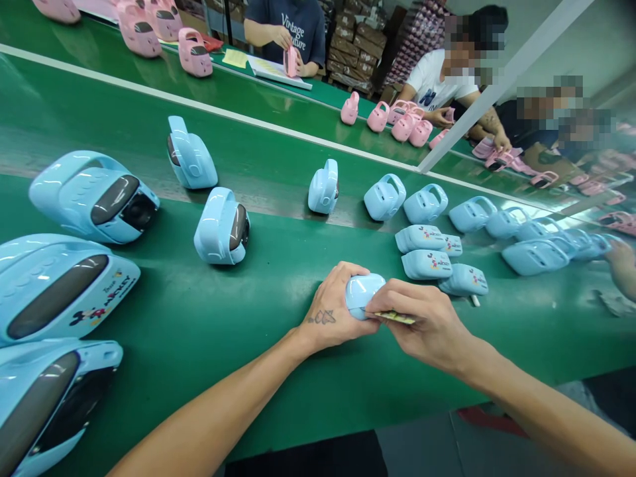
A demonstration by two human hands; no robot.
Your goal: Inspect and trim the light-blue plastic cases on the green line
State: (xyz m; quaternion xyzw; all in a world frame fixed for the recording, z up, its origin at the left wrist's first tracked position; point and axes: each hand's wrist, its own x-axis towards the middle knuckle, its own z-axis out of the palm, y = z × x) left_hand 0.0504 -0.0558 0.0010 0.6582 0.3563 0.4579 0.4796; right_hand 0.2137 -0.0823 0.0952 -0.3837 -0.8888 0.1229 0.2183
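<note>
My left hand (334,303) is closed around a small glossy light blue plastic casing (364,291) above the green surface. My right hand (422,318) pinches a thin yellow printed card (395,317), whose near end meets the casing's lower right edge. The fingers cover much of the casing, so its full shape is hidden. Just beyond my right hand lie several light blue front covers with a Mickey print (427,264). Left of my hands, a light blue handled housing (221,228) with a dark window stands upright.
Larger light blue housings (94,195) stand at the left, and a printed one (64,285) is nearer. More handled housings (385,197) line the belt to the right. Past a white rail (278,122), co-workers handle pink housings (377,118). Another person's hand (623,268) shows at the right edge.
</note>
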